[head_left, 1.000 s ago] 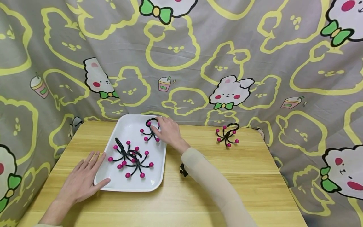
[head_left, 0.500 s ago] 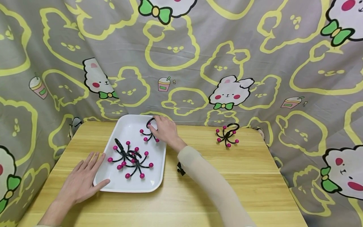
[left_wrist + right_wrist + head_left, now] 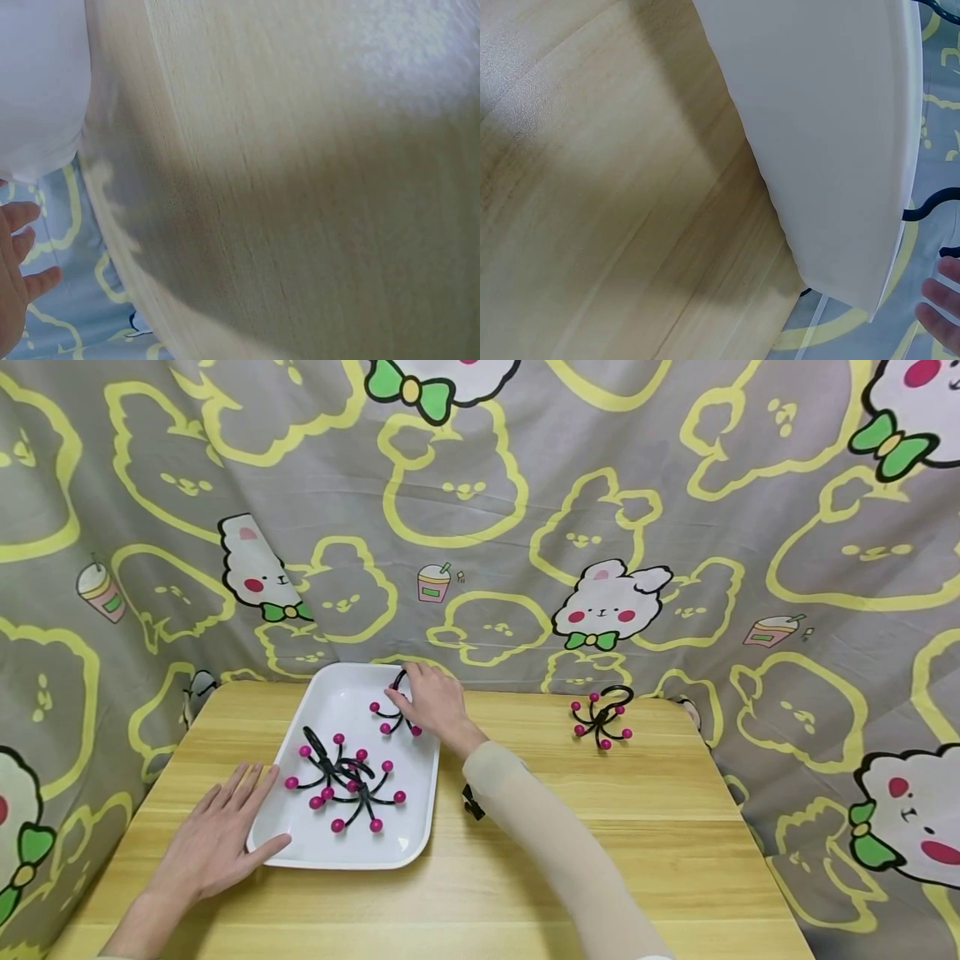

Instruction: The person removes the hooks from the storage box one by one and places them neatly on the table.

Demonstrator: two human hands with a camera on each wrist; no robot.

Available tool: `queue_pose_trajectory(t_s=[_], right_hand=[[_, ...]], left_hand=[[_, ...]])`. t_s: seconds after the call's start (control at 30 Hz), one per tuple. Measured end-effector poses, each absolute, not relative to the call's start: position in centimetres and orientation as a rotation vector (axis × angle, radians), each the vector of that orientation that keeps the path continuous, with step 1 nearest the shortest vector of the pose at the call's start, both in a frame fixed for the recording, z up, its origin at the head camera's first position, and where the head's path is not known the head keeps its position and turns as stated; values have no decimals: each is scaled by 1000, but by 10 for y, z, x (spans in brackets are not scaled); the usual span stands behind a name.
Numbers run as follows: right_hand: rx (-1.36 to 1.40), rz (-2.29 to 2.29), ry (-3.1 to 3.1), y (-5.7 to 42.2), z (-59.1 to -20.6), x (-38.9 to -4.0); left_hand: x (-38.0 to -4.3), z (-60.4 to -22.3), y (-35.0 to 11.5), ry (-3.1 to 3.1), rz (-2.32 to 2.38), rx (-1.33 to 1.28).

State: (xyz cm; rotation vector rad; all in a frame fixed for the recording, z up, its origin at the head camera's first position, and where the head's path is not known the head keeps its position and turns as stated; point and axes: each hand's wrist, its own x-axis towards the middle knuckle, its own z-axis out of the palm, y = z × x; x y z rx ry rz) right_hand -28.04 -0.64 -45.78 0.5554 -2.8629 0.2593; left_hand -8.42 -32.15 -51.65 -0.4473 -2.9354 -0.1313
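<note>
A white tray (image 3: 348, 693) stands on the left of the wooden table. My left hand (image 3: 217, 835) lies with straight, spread fingers along its left rim, thumb at the near corner. At the tray's far right corner my right hand (image 3: 438, 702) pinches the curved top of a black rotating hook (image 3: 400, 714), whose curved arms end in pink balls. The palm hides part of that hook. Two similar hooks, one on the left (image 3: 326, 767) and one nearer (image 3: 365, 792), overlap in the tray. In the right wrist view, fingers (image 3: 941, 304) show beside a black hook part (image 3: 934, 204).
Another black hook with pink balls (image 3: 601, 717) lies on the table at the back right. Under the right forearm a black object (image 3: 472, 803) is mostly covered by the sleeve (image 3: 555, 835). A patterned grey curtain (image 3: 480, 510) hangs around the table (image 3: 465, 902).
My right hand and forearm have shifted slightly left, covering more of the hook's curved top. The hook's lower arms stay about where they were. The left hand and tray keep still.
</note>
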Motion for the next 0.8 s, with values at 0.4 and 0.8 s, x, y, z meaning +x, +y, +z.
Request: queue_pose_trajectory(t_s=[0.4, 0.8], right_hand=[[543, 266, -2838, -4, -462, -281], [525, 269, -2800, 0, -466, -279]], left_hand=[[-84, -516, -322, -2926, -135, -451], [-84, -516, -321, -2937, -132, -437]])
